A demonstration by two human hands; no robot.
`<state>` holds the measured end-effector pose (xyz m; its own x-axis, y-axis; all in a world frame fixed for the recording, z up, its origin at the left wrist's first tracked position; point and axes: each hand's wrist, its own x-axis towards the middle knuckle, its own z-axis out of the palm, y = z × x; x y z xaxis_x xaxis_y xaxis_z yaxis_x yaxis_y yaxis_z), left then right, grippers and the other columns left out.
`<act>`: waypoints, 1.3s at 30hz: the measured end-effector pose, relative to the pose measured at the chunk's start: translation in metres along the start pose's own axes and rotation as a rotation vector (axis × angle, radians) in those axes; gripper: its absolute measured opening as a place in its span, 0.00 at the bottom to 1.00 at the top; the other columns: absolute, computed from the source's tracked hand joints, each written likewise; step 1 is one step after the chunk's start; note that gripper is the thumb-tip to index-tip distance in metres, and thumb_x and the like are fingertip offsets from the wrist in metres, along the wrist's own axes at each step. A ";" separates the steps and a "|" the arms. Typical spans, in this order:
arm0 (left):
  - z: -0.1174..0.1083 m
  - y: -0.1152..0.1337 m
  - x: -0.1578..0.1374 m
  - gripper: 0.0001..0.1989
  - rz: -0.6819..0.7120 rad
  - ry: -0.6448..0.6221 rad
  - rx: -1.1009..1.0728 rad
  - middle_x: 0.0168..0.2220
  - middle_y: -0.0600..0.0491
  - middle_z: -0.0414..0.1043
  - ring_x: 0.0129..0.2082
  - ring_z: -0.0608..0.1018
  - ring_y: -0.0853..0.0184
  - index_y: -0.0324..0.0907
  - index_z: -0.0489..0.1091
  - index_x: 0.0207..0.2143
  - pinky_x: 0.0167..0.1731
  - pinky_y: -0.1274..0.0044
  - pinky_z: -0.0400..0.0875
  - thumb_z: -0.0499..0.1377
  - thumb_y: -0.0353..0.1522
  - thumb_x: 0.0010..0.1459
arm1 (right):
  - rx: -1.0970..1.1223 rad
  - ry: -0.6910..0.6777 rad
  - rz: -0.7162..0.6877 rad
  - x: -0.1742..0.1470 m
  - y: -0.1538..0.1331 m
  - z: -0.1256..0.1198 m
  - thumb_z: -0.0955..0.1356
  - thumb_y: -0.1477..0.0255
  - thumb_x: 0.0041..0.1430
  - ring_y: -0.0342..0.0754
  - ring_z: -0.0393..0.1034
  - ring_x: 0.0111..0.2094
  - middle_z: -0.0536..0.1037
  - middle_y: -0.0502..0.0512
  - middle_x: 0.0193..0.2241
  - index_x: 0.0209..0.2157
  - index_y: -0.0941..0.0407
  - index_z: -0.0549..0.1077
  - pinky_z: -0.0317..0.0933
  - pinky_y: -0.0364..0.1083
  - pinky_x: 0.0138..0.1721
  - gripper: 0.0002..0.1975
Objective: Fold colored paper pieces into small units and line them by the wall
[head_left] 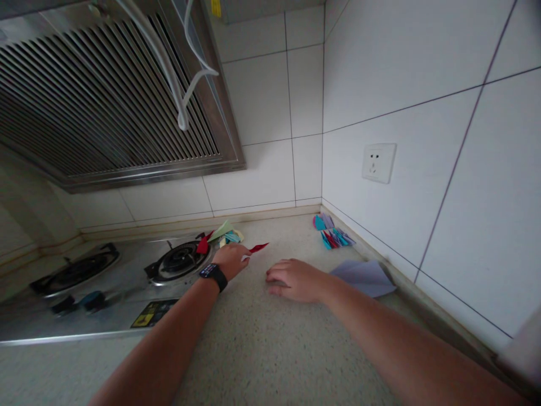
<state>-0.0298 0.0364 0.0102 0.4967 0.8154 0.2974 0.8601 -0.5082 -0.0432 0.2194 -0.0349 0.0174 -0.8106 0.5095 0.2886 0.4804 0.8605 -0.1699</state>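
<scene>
My left hand (230,260), with a black watch (214,275) on its wrist, is closed over the counter beside the stove. A pointed piece of red folded paper (259,247) sticks out from its fingertips, and a small white bit shows under the fingers. My right hand (296,280) rests low over the counter, fingers loosely bent and apart, with nothing visible in them. Behind its wrist lies a sheet of pale purple paper (363,276). Just past my left hand sit light green paper (221,230) and another red paper piece (203,243) at the stove's edge.
Folded blue, red and purple paper pieces (337,238) stand in the corner by the wall, with a smaller group (323,221) behind. A gas stove (127,304) is at left, under a range hood (118,101) with a hanging white cable (171,73). A socket (379,163) is on the right wall.
</scene>
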 end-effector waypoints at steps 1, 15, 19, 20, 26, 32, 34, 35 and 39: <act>-0.005 0.002 -0.002 0.12 0.004 0.023 0.000 0.43 0.50 0.77 0.47 0.74 0.61 0.47 0.76 0.42 0.49 0.70 0.65 0.56 0.35 0.58 | -0.021 0.037 0.000 0.001 0.001 -0.001 0.63 0.62 0.63 0.50 0.69 0.44 0.78 0.57 0.39 0.43 0.54 0.75 0.59 0.50 0.47 0.15; -0.021 0.041 -0.027 0.08 0.417 0.300 -0.123 0.39 0.52 0.78 0.39 0.77 0.65 0.46 0.76 0.37 0.41 0.71 0.69 0.56 0.31 0.60 | 0.051 0.334 0.222 -0.001 0.010 -0.007 0.72 0.68 0.51 0.52 0.67 0.47 0.74 0.58 0.45 0.52 0.54 0.63 0.59 0.51 0.49 0.27; -0.019 0.049 -0.027 0.08 0.467 0.296 -0.157 0.39 0.53 0.78 0.40 0.77 0.66 0.46 0.75 0.38 0.40 0.72 0.69 0.56 0.30 0.60 | 0.101 0.276 0.271 -0.003 0.011 -0.006 0.72 0.69 0.52 0.50 0.71 0.42 0.77 0.56 0.40 0.52 0.53 0.62 0.60 0.49 0.45 0.27; -0.020 0.051 -0.027 0.08 0.473 0.299 -0.160 0.39 0.53 0.78 0.39 0.77 0.67 0.46 0.75 0.38 0.40 0.72 0.69 0.56 0.30 0.60 | 0.100 0.270 0.282 -0.003 0.011 -0.007 0.72 0.69 0.52 0.49 0.72 0.42 0.77 0.56 0.40 0.53 0.53 0.62 0.61 0.48 0.44 0.28; -0.024 0.050 -0.030 0.09 0.496 0.353 -0.144 0.42 0.52 0.78 0.40 0.76 0.66 0.45 0.75 0.40 0.41 0.71 0.69 0.55 0.30 0.61 | 0.053 0.218 0.326 -0.008 0.016 -0.015 0.71 0.66 0.53 0.50 0.73 0.41 0.79 0.55 0.39 0.49 0.52 0.67 0.61 0.47 0.41 0.21; -0.028 0.053 -0.031 0.10 0.486 0.430 -0.151 0.44 0.51 0.77 0.40 0.76 0.66 0.44 0.73 0.43 0.42 0.71 0.71 0.55 0.28 0.60 | 0.021 0.249 0.321 -0.005 0.018 -0.013 0.66 0.67 0.60 0.48 0.74 0.39 0.80 0.54 0.37 0.43 0.52 0.73 0.60 0.45 0.39 0.10; -0.029 0.056 -0.032 0.08 0.459 0.471 -0.204 0.43 0.51 0.77 0.39 0.76 0.67 0.43 0.73 0.39 0.42 0.71 0.71 0.56 0.28 0.60 | 0.001 0.259 0.317 -0.004 0.016 -0.012 0.66 0.67 0.61 0.48 0.74 0.38 0.80 0.54 0.36 0.44 0.52 0.73 0.60 0.45 0.39 0.10; -0.029 0.057 -0.033 0.06 0.437 0.492 -0.240 0.41 0.51 0.77 0.38 0.77 0.67 0.43 0.72 0.37 0.41 0.72 0.71 0.56 0.28 0.59 | -0.012 0.259 0.314 -0.004 0.015 -0.013 0.66 0.67 0.61 0.48 0.74 0.38 0.80 0.54 0.36 0.44 0.52 0.73 0.60 0.45 0.39 0.11; -0.025 0.059 -0.036 0.09 0.280 0.505 -0.369 0.32 0.54 0.76 0.27 0.75 0.72 0.43 0.69 0.41 0.28 0.79 0.71 0.60 0.33 0.56 | -0.071 0.241 0.282 -0.003 0.009 -0.013 0.65 0.68 0.62 0.47 0.74 0.37 0.80 0.54 0.35 0.45 0.52 0.73 0.59 0.44 0.38 0.10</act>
<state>-0.0002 -0.0300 0.0211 0.5025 0.4562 0.7344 0.5672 -0.8151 0.1182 0.2303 -0.0288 0.0275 -0.5450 0.7046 0.4545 0.7025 0.6796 -0.2111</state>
